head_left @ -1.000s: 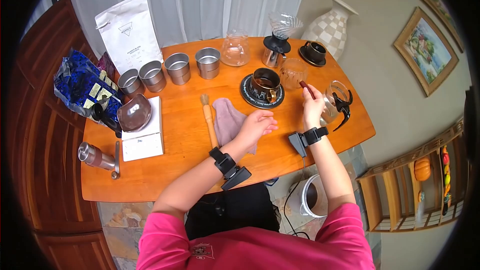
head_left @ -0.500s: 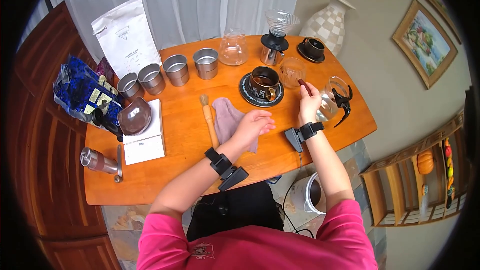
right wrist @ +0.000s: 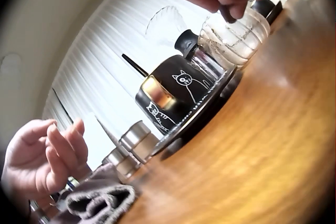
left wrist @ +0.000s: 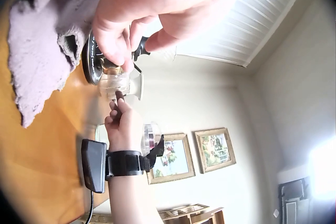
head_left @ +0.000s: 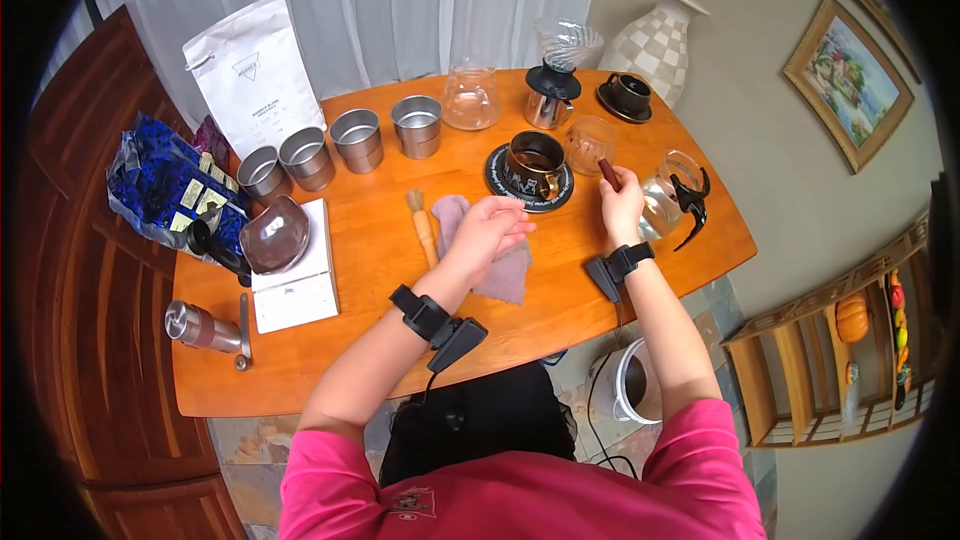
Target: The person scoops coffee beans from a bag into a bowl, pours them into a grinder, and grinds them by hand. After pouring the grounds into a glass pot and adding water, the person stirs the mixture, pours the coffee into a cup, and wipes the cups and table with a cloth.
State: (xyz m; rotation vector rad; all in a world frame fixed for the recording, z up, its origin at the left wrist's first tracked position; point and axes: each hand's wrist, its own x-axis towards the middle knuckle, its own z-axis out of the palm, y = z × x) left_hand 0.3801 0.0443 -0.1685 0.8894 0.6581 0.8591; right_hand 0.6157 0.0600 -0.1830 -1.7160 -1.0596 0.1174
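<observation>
My right hand (head_left: pixel 623 202) grips a short dark brown handle (head_left: pixel 609 175), which points toward a ribbed glass vessel (head_left: pixel 590 143) and overlaps it in the right wrist view. Left of that glass, a black cup (right wrist: pixel 176 85) with white cat drawings and a gold handle sits on a black saucer (head_left: pixel 501 183); dark liquid shows inside. My left hand (head_left: pixel 488 232) hovers above a mauve cloth (head_left: pixel 510 278), fingers loosely bent and holding nothing. A wooden-handled brush (head_left: pixel 422 227) lies left of the cloth. Beside my right hand stands a glass pot (head_left: pixel 660 205) with a black handle.
Several metal cups (head_left: pixel 357 140) line the back left, before a white coffee bag (head_left: pixel 255 75). A white scale (head_left: pixel 297 290) and hand grinder (head_left: pixel 200 327) lie left. A glass server (head_left: pixel 471 100), dripper (head_left: pixel 565 45) and another black cup (head_left: pixel 628 95) stand behind.
My left hand has drawn back a little to the left, baring more of the cloth's right side. My right hand keeps its grip on the brown handle. The head view has shifted slightly.
</observation>
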